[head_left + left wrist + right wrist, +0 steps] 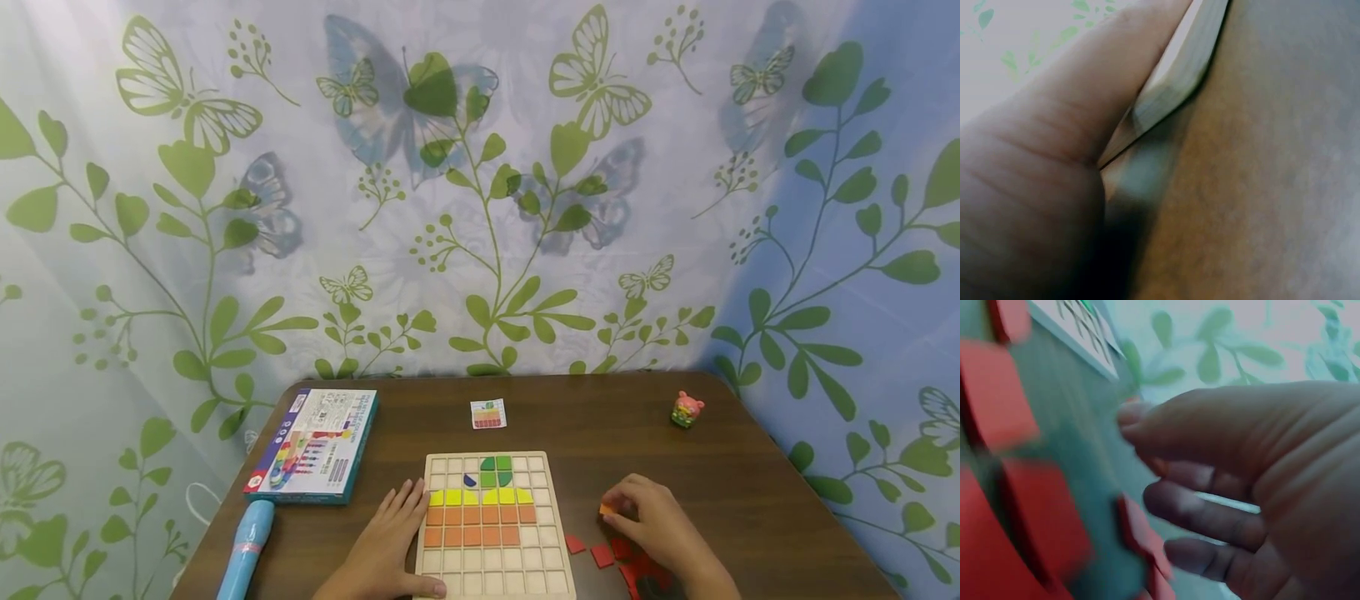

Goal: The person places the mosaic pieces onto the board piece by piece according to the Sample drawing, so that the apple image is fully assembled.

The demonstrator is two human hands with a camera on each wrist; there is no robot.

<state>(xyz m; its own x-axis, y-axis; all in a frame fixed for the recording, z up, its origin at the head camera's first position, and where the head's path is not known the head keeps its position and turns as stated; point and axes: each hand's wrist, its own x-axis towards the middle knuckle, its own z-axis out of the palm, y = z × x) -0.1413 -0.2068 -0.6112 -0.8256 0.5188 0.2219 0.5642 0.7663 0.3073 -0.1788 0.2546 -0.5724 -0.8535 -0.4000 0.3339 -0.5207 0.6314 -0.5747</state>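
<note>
A pale wooden grid board (528, 560) lies on the table, with green, dark blue, yellow and orange pieces in its cells. My left hand (386, 537) rests along its left side, fingers extended and thumb over the near left corner. In the left wrist view, the board's edge (1175, 81) shows beside that hand. To the right of the board, my right hand (656, 517) pinches a small orange tile (606, 509) between thumb and fingers, above the tabletop. Under and beside this hand lie several loose red tiles (602, 556), some partly hidden by it.
Behind the board lies a small printed pattern card (488, 414). A flat box (318, 446) and a light blue microphone-shaped object (247, 542) are at the left. Far right stands a small pink-and-green figurine (686, 410). A patterned curtain (487, 208) hangs behind the table.
</note>
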